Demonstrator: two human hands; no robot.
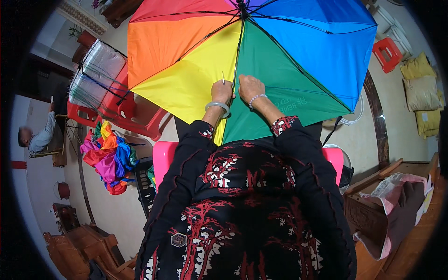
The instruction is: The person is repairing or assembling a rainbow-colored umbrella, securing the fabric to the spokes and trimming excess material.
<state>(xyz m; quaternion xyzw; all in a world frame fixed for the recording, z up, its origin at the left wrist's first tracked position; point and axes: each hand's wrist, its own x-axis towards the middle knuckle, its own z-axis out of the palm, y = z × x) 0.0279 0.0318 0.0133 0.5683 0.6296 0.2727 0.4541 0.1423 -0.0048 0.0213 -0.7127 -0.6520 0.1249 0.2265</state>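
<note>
An open rainbow umbrella (186, 51) spreads in front of me, its inner side with the black ribs facing me. The dark hub (242, 8) is at the top edge of the view. My left hand (221, 92), with a pale bangle at its wrist, is closed over the yellow panel beside a rib. A thin, pointed silvery piece (223, 77) sticks up from its fingers. Just right of that rib, over the green panel, my right hand (251, 87) is closed in a pinch; whatever its fingers hold is hidden. A small gap separates the two hands.
At left, red plastic stools (151, 122) stand beside strapped white foam boxes (105, 63). A heap of colourful folded fabric (109, 158) lies below them. Another person (42, 133) sits farther left. At right are a red stool (387, 54), yellowish sacks (420, 91) and a cloth-draped wooden seat (368, 217).
</note>
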